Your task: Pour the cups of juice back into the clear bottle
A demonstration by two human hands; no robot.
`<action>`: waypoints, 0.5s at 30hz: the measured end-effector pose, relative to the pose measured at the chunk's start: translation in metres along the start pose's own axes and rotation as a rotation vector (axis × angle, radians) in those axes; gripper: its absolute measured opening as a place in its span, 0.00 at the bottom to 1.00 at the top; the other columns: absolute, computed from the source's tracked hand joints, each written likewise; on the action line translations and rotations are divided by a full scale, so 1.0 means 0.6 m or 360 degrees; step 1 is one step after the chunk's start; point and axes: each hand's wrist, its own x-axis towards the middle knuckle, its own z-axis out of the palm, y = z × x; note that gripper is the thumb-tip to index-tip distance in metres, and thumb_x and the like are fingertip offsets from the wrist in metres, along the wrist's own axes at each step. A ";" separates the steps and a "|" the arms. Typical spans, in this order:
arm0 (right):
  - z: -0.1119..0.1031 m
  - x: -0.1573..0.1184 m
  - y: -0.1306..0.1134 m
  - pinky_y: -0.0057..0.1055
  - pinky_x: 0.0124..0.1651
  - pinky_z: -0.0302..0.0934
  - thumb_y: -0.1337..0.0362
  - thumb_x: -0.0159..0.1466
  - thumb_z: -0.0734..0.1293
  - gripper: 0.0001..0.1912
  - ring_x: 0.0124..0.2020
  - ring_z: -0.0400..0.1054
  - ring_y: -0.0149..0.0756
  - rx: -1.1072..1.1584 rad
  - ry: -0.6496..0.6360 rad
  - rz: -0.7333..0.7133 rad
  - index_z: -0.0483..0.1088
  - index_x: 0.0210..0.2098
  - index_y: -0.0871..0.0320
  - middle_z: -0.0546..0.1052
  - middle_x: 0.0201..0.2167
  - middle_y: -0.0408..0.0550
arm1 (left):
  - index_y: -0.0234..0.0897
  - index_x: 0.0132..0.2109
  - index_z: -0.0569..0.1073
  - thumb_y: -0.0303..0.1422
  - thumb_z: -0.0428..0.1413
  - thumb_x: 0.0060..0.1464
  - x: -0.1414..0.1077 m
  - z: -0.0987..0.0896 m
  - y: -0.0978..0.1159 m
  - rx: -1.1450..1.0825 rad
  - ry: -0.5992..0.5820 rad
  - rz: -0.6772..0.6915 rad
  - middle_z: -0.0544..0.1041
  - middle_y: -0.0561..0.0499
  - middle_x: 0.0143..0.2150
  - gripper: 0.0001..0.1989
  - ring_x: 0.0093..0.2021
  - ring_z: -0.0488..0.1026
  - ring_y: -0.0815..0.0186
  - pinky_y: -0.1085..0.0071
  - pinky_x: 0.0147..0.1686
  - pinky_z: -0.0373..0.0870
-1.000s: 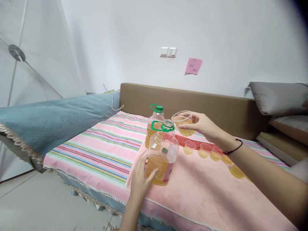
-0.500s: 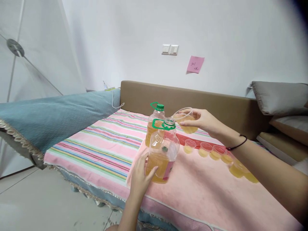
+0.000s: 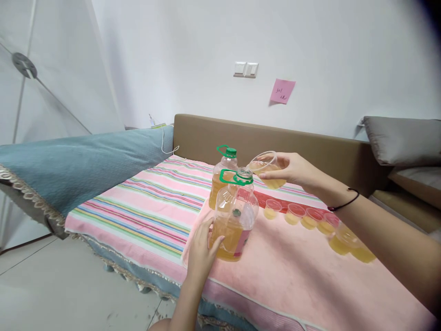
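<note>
My left hand (image 3: 201, 248) is pressed round the lower left side of a clear plastic bottle (image 3: 229, 234), part full of yellow liquid. The bottle stands upright, uncapped, with a green handle ring at its neck. In my right hand (image 3: 292, 171) is a clear plastic cup (image 3: 274, 181) holding yellow liquid. The cup tips leftward, its rim at the bottle's open mouth. Behind stands a second bottle (image 3: 216, 184) with a green cap on. A row of small cups (image 3: 292, 216) with yellow liquid sits to the right, and larger cups (image 3: 341, 243) are partly hidden by my right forearm.
A pink cloth (image 3: 275, 285) lies under the bottles and cups on a striped bed cover (image 3: 138, 207). The brown headboard (image 3: 310, 142) runs behind. Grey pillows (image 3: 403, 138) are at the right, and a blue-covered bed end (image 3: 86, 161) rises at the left.
The cup in my right hand has tilted slightly more toward the bottle's mouth. My left hand keeps its place on the bottle. The whole view has shifted a little.
</note>
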 end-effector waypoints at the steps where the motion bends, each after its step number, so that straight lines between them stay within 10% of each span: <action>1: -0.001 0.001 -0.001 0.47 0.51 0.69 0.53 0.46 0.79 0.23 0.49 0.74 0.51 -0.0006 -0.0009 0.0003 0.79 0.42 0.49 0.81 0.45 0.48 | 0.41 0.61 0.63 0.40 0.55 0.61 0.000 0.000 -0.001 -0.0003 0.0000 0.0004 0.74 0.43 0.54 0.23 0.52 0.73 0.57 0.61 0.46 0.72; 15: -0.013 0.006 -0.013 0.46 0.48 0.69 0.53 0.47 0.78 0.22 0.48 0.74 0.51 -0.0142 -0.0093 -0.0003 0.79 0.42 0.49 0.81 0.45 0.47 | 0.42 0.60 0.65 0.42 0.57 0.60 0.000 0.000 -0.003 -0.0045 0.0033 0.0007 0.76 0.44 0.51 0.23 0.49 0.74 0.57 0.61 0.45 0.72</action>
